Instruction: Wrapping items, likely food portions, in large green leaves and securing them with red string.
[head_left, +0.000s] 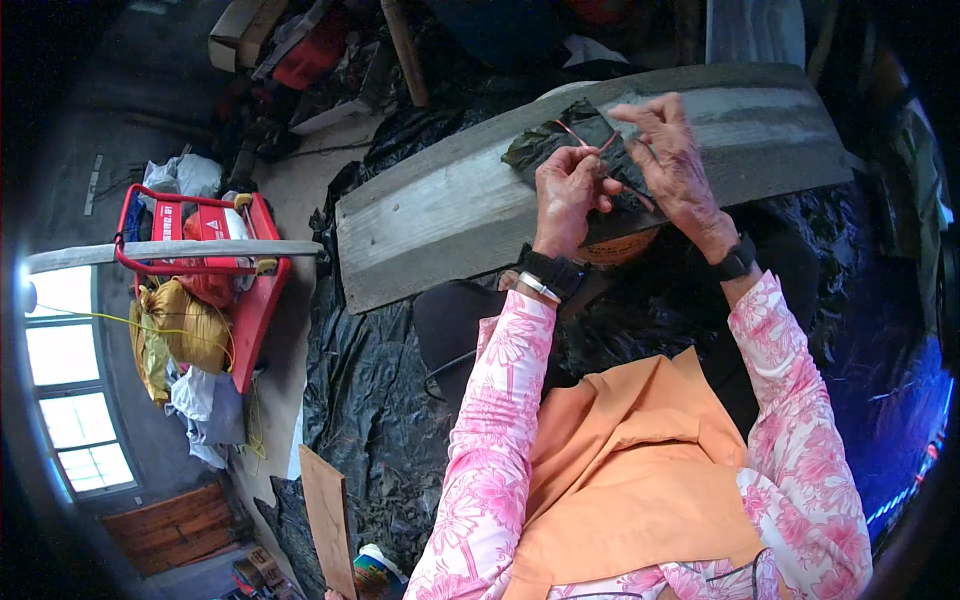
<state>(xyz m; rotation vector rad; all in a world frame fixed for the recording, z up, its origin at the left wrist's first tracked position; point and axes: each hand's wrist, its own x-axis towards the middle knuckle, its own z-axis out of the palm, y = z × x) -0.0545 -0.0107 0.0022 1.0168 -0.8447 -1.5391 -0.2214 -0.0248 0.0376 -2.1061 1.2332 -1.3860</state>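
A dark green, crinkled bundle (574, 139), apparently of leaves, lies on a long wooden board (450, 202) in front of me. Thin pink string (574, 133) runs over the bundle, and one length hangs toward the board's near edge. My left hand (571, 187) pinches the string between thumb and fingers, just above the bundle. Held up to the right of it, my right hand (671, 157) has its index finger and thumb apart. No string plainly reaches that hand, which is slightly blurred. My left hand and wrist hide part of the bundle.
Black plastic sheeting (360, 375) covers the floor around the board. To the left, a red platform cart (251, 315) carries bags, with a pale pole (217, 249) across it. A plank (328, 517) and a tub (377, 574) stand at lower left. Clutter, including a cardboard box (246, 34), lies beyond.
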